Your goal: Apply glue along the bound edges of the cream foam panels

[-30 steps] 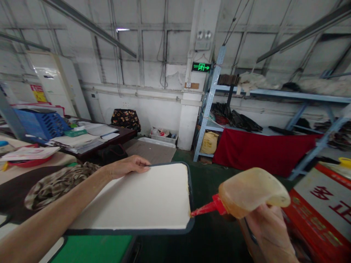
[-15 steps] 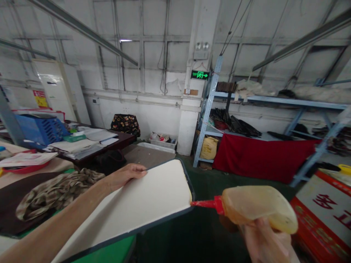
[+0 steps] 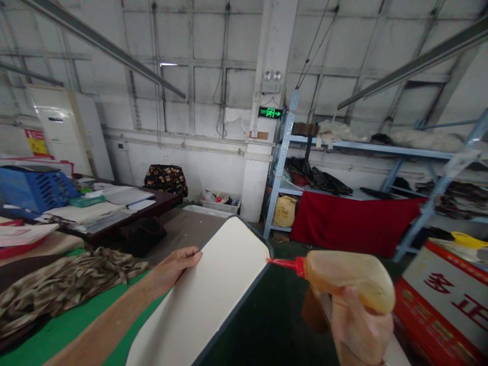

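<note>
- Turns panel [image 3: 213,290] further round than half a second ago, slanting its near edge more steeply — keeps nozzle [image 3: 284,263] at the same corner.
- Pinches panel's left-hand edge with left hand [image 3: 179,264], thumb over the white face; cannot tell how the fingers lie underneath.
- Wraps right hand [image 3: 360,323] around bottle [image 3: 343,274] from below, thumb pressed to its side, fingers closed but partly hidden.
- Lays bottle over almost level, amber liquid inside, red nozzle pointing left with its tip at panel's right-hand corner, by the dark rim.
- Holds panel front and centre, partly over green table [image 3: 72,317], near end running out of view.
- At left, on the table: crumpled cloth [image 3: 64,284].
- Farther off: blue basket [image 3: 34,190] and papers [image 3: 110,198] on dark desk [image 3: 168,201].
- Beside right hand: red-and-white box [image 3: 450,290].
- Behind — blue rack [image 3: 282,168] with red drape [image 3: 351,223], lit exit sign [image 3: 270,112] on pillar [image 3: 255,188].
</note>
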Motion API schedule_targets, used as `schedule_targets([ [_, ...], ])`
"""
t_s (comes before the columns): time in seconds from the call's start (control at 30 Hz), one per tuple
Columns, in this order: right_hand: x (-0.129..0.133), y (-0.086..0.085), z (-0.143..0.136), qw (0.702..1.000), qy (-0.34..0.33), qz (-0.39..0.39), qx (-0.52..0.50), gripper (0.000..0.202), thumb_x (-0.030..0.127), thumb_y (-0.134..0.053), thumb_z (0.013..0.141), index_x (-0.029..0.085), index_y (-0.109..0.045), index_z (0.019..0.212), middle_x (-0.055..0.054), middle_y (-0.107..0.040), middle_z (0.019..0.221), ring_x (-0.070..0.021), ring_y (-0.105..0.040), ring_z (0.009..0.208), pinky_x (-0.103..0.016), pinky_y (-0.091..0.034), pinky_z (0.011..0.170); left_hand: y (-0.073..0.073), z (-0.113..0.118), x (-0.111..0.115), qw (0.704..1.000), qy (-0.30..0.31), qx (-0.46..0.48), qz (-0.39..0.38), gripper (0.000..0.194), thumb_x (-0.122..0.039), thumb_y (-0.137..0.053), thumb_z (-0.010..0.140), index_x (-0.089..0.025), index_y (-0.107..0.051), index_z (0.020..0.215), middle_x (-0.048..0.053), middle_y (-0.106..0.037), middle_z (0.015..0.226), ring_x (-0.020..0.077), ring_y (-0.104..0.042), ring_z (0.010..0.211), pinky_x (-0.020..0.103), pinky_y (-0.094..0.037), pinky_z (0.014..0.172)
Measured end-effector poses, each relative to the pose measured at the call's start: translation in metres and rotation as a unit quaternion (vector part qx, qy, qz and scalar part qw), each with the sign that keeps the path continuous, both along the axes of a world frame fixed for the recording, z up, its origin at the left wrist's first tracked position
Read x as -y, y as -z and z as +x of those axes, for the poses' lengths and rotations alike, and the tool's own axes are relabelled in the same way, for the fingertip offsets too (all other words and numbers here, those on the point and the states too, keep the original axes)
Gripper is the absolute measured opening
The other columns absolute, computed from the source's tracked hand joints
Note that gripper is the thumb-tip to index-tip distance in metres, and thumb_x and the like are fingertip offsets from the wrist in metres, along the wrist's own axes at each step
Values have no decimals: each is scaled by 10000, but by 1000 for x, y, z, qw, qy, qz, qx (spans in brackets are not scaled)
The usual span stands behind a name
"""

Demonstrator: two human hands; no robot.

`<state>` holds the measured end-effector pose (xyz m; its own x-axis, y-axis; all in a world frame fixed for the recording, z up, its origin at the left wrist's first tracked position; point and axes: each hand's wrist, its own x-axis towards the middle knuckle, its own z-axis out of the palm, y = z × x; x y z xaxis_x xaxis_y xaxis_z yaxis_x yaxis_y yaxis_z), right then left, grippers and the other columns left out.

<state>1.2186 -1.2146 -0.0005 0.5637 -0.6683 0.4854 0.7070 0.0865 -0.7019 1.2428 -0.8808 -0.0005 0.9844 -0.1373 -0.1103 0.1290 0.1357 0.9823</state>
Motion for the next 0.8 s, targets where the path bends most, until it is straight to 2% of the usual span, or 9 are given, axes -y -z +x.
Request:
schedule_targets([
  [0.17,2,2,12,999,-31,29,20,351,281,-820,596,164,-647,878,-30,-669,786,-182,-620,719,-261,-516,700,10,-5,6,1000,-7,3,-20,365,-447,-732,681,-187,-477,712,-26,-600,681,136,-566,610,231,-429,572],
  [0.4,-1,5,28,998,-65,19,13,341,286,-807,623,138,-626,872,-27,-661,783,-169,-620,691,-263,-513,674,29,-6,1,1000,-24,-7,-3,348,-482,-720,683,-197,-534,755,-10,-640,761,164,-581,726,234,-434,631],
  [0.6,-5,6,31,995,-98,21,-4,345,302,-823,599,131,-639,835,-48,-672,780,-179,-632,702,-264,-528,663,27,-12,0,999,-36,-24,-18,362,-481,-740,664,-198,-567,809,-10,-662,792,157,-592,760,238,-455,690],
  [0.8,-10,8,32,991,-132,27,-23,333,290,-832,579,137,-656,817,-40,-667,734,-185,-641,727,-254,-535,669,26,-16,-3,998,-40,-33,-43,389,-473,-757,646,-193,-527,786,-27,-644,727,142,-595,672,235,-457,631],
])
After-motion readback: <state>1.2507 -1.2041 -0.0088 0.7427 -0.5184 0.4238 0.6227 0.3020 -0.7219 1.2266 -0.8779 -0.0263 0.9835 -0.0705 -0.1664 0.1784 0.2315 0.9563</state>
